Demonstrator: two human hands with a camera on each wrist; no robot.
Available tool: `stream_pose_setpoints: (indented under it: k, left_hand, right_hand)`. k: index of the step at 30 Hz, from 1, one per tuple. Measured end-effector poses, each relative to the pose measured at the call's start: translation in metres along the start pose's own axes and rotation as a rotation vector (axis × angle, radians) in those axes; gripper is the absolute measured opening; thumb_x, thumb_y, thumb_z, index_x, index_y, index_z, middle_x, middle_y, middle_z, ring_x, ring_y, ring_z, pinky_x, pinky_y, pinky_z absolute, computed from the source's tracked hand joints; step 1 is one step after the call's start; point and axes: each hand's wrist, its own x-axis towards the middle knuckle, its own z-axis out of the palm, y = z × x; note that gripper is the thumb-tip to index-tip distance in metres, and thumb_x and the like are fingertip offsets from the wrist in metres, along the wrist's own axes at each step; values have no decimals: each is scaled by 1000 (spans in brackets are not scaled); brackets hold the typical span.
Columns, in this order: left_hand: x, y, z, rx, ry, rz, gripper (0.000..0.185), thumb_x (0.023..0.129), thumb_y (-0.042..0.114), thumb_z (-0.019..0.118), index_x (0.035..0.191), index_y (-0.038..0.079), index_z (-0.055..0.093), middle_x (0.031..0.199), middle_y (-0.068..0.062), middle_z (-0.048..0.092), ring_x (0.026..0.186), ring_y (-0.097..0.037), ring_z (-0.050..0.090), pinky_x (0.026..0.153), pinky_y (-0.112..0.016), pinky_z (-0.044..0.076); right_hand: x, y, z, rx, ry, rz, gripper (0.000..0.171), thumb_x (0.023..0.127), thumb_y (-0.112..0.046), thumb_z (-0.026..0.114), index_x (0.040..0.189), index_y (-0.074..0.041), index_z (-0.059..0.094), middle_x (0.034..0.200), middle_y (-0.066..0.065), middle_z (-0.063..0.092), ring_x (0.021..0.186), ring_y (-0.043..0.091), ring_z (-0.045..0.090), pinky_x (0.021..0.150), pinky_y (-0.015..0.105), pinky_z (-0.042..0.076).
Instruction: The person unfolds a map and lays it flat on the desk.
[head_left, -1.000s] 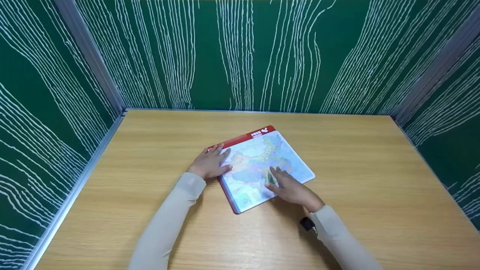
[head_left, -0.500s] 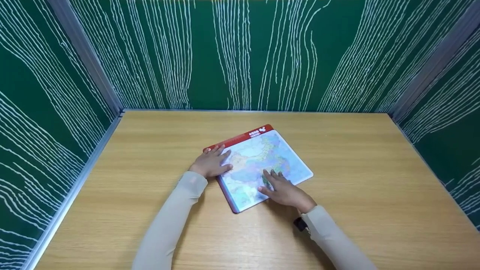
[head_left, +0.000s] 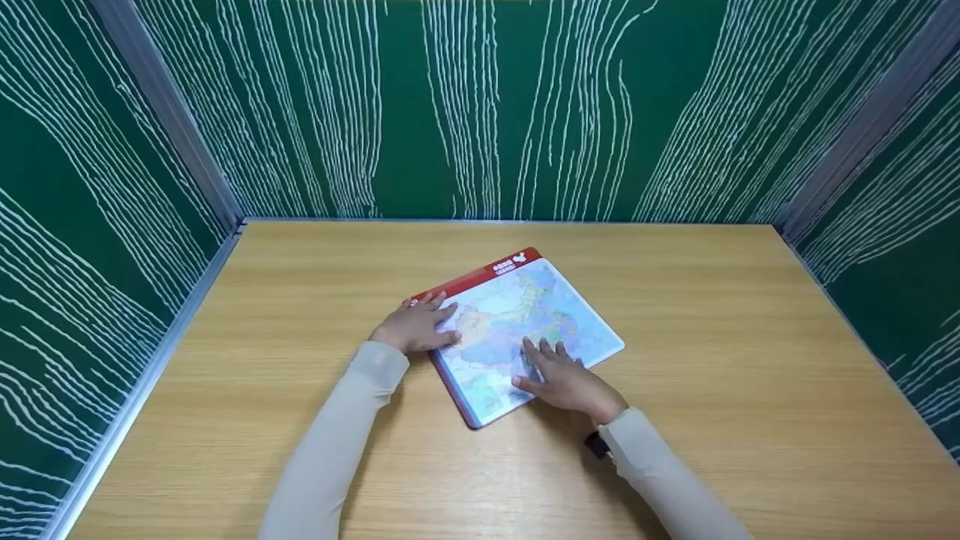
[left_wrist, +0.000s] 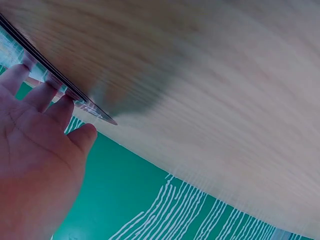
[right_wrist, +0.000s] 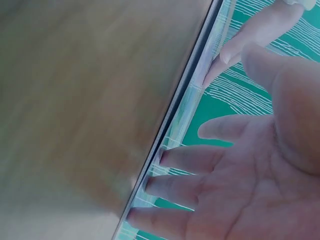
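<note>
Fingers of the left hand [head_left: 415, 328] are straight and a little spread, and they lie flat on the left corner of the flat rectangular board with a printed colourful map and a red strip along its far edge [head_left: 525, 315]. In the left wrist view the fingers [left_wrist: 47, 100] touch the thin edge of this map board [left_wrist: 60, 85], and the light wooden bench [left_wrist: 210, 90] fills the rest of that view.

The map board lies flat near the middle of the bench [head_left: 712, 315], turned at an angle, with its red strip pointing to the far side.

Further to the right, the right hand [head_left: 568, 380] rests on the near right part of the map board. Its fingers [head_left: 541, 351] are straight and spread apart, with the tips pressing on the printed surface. In the right wrist view the fingertips [right_wrist: 165, 172] touch the board's edge [right_wrist: 192, 100]. Both arms wear pale long sleeves [head_left: 330, 442]. Green walls with white wavy lines [head_left: 480, 105] stand around the bench on three sides.
</note>
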Motion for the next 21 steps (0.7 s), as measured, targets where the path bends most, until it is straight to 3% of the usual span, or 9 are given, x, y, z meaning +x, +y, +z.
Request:
stream_pose_setpoints:
  k: [21]
  left_hand:
    - [-18,1,3,-91,7,-16,85,78,62,64,150,41,22,162,7,12,150,-24,10,114,-60,22]
  right_hand:
    - [3,2,-5,-165,-26,-9,86,87,-48,65,154,-14,22,157,27,14,142,52,7,108,71,18]
